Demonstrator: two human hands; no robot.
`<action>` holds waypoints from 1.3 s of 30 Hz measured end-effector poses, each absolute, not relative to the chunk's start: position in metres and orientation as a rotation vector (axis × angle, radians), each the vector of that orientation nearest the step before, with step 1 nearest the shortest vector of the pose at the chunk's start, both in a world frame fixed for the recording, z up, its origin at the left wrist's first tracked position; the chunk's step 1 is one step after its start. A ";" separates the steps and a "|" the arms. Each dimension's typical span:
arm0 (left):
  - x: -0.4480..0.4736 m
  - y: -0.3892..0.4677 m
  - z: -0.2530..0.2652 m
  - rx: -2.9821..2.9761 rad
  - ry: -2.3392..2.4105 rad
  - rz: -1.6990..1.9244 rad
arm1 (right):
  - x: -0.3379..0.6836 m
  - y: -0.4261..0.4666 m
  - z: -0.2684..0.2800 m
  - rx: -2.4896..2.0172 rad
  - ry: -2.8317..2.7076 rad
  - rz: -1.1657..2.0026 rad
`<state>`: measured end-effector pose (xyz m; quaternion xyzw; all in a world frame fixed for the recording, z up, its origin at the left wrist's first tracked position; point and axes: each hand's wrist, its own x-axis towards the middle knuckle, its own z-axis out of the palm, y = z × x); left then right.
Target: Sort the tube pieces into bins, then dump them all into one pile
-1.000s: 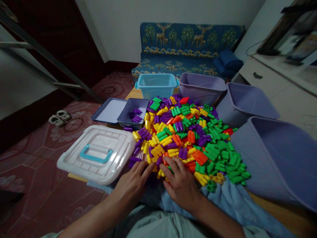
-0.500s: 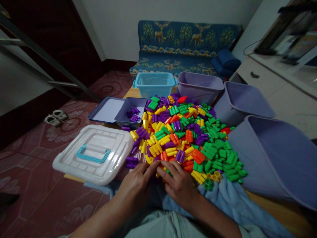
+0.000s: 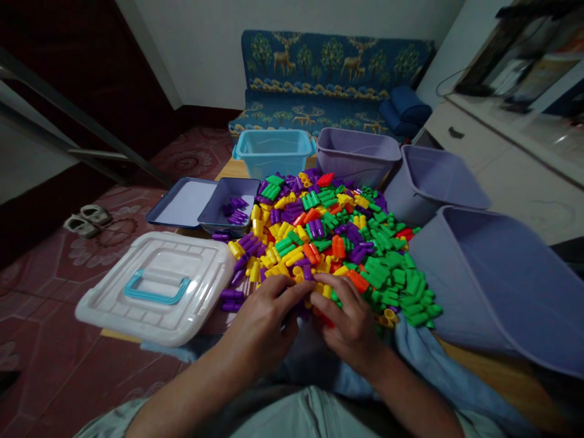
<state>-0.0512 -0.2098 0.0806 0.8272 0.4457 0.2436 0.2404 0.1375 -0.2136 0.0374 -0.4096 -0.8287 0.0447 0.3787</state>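
Note:
A large heap of bullet-shaped plastic building blocks [image 3: 292, 243] in purple, yellow, green and orange spreads before me. At its near edge my left hand [image 3: 269, 310] and my right hand [image 3: 349, 322] come together, fingers bent and tips almost touching. A purple building block [image 3: 308, 272] shows upright at the fingertips, pinched between the two hands. My fingers cover its lower part. Yellow blocks lie right beside and under the right hand's fingers. Loose purple blocks [image 3: 232, 300] lie to the left of my left hand.
A white lid with a blue handle [image 3: 159, 267] lies at left. Behind it sit a small box holding purple blocks [image 3: 212, 210] and a flat tray [image 3: 182, 201]. A light-blue bin [image 3: 274, 159] and purple bins [image 3: 358, 159] ring the back and right. Blue cloth [image 3: 424, 353] hangs over the near edge.
Both hands have moved forward and slightly right into the heap's near edge, and a purple block now shows at the fingertips. The whole view has shifted a little.

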 end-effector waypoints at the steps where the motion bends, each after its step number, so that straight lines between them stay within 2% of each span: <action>1: -0.045 -0.199 0.088 2.270 1.207 0.690 | 0.143 -0.204 0.046 -1.057 -2.114 0.058; 6: -0.011 -0.128 0.108 2.292 1.123 0.991 | 0.171 -0.138 0.077 -1.145 -2.070 -0.145; 10: 0.004 -0.096 0.097 2.264 1.167 1.061 | 0.182 -0.099 0.080 -1.272 -2.062 -0.095; 14: -0.025 -0.119 0.089 2.360 1.141 0.848 | 0.185 -0.118 0.076 -1.326 -2.136 -0.020; 18: -0.088 -0.162 0.090 2.471 1.383 0.549 | 0.190 -0.183 0.064 -1.249 -2.167 0.140; 24: -0.141 -0.197 0.076 2.617 1.454 0.180 | 0.186 -0.254 0.032 -1.300 -2.395 0.394; 33: -0.132 -0.207 0.058 2.629 1.504 -0.036 | 0.170 -0.259 0.021 -1.456 -2.604 0.216; 39: -0.129 -0.204 0.066 2.642 1.379 -0.015 | 0.171 -0.253 0.039 -1.554 -2.724 0.323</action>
